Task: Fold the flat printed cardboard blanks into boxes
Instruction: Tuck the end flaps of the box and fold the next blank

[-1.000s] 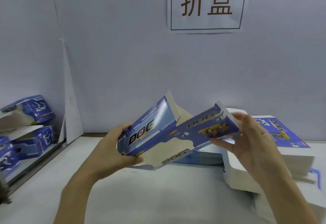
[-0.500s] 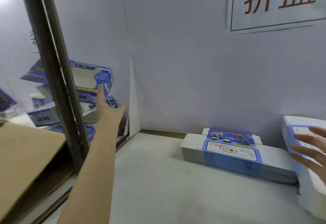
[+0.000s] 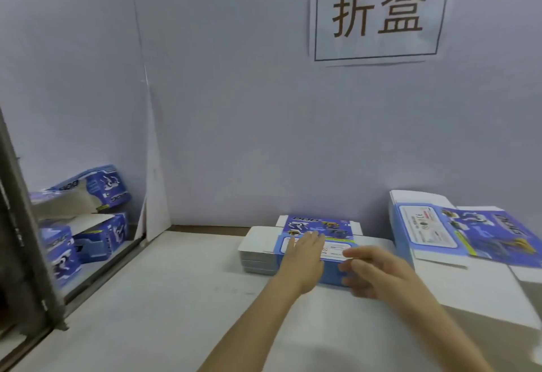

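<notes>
A low stack of flat blue-and-white printed blanks (image 3: 261,250) lies on the white table against the back wall. My left hand (image 3: 305,257) rests flat on top of that stack, fingers spread, holding nothing. My right hand (image 3: 372,272) hovers at the stack's right front corner, fingers apart and slightly curled, with nothing in it. A taller stack of blanks (image 3: 440,231) stands to the right, with its top sheets fanned out. Folded blue boxes (image 3: 102,187) are piled at the far left, beyond the table edge.
A dark metal post (image 3: 26,225) stands at the left edge between the table (image 3: 164,298) and the pile of boxes. A white partition wall with a paper sign (image 3: 378,11) closes the back. A loose white sheet (image 3: 481,289) lies under the right stack.
The box held a second ago went onto the left pile. My left hand came back from there onto the low stack. My right hand moved from the tall stack to the low one.
</notes>
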